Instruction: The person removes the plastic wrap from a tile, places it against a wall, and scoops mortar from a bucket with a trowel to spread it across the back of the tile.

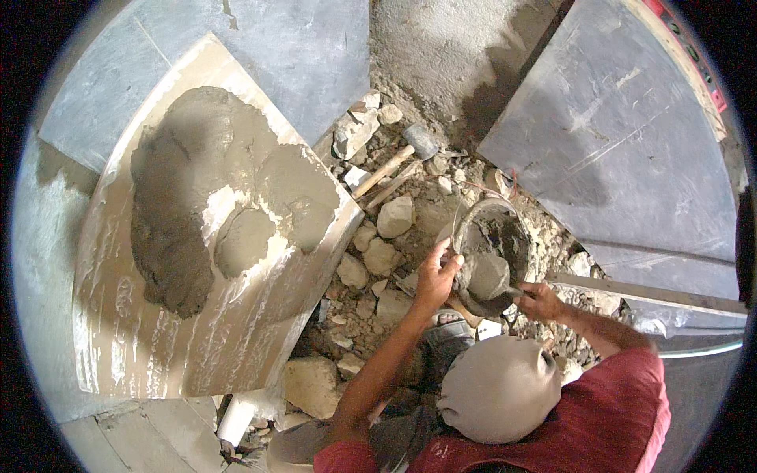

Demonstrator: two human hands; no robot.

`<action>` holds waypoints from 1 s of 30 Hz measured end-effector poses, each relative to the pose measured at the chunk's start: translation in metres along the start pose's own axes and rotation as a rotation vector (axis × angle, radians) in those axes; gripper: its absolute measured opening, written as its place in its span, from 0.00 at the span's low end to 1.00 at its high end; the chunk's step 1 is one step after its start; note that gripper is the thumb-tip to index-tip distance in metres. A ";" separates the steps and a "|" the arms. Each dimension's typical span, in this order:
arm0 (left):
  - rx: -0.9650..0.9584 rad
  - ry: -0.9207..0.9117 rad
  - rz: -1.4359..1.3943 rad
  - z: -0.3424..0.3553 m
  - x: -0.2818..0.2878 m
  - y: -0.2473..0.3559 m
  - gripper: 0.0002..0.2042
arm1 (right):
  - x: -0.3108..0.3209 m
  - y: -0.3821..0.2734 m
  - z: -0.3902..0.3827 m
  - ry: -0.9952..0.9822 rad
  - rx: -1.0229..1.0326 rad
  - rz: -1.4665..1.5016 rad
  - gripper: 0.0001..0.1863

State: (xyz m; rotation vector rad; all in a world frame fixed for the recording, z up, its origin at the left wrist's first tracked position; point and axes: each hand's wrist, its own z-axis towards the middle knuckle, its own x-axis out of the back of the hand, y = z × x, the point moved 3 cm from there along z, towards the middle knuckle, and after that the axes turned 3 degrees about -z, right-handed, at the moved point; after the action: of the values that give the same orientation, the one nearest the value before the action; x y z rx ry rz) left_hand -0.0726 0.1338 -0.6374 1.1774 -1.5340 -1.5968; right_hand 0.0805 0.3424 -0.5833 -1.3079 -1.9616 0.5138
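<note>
Neither of my hands is in view. A co-worker in a red shirt and pale cap [505,386] crouches at the lower right. That person's left hand [438,274] holds the rim of a dark bucket [483,206] with grey mortar inside. Their right hand [542,303] grips a trowel [485,275], its blade in the bucket's mouth. To the left, a large heap of wet mortar [189,158] lies on a tan board [142,355], with a smaller patch [244,241] beside it.
Stones and rubble [382,258] cover the ground between the board and grey slabs [599,118]. A hammer [386,169] lies on the rubble. A long straight bar [654,292] reaches in from the right. A white pipe [235,419] sits below the board.
</note>
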 end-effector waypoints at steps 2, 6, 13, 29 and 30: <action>0.027 -0.023 -0.107 0.009 -0.002 -0.005 0.19 | -0.002 0.056 0.001 -0.073 0.191 0.325 0.22; 0.211 -0.030 -0.360 0.019 0.022 -0.017 0.21 | -0.016 0.025 -0.015 0.044 0.242 0.502 0.18; 0.269 0.087 -0.464 0.034 0.074 -0.079 0.25 | -0.045 -0.077 -0.014 0.120 0.360 0.247 0.21; 0.529 -0.595 -0.500 -0.091 0.137 -0.093 0.26 | -0.224 -0.135 0.097 -0.182 0.307 0.519 0.22; 0.509 -0.437 -0.398 -0.093 0.123 -0.093 0.26 | -0.218 -0.136 0.098 -0.260 0.204 0.671 0.21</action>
State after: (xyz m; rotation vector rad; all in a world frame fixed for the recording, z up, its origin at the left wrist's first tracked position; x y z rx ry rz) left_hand -0.0256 -0.0036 -0.7437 1.5520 -2.1860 -1.8710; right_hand -0.0268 0.0937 -0.6330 -1.8233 -1.5668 1.2226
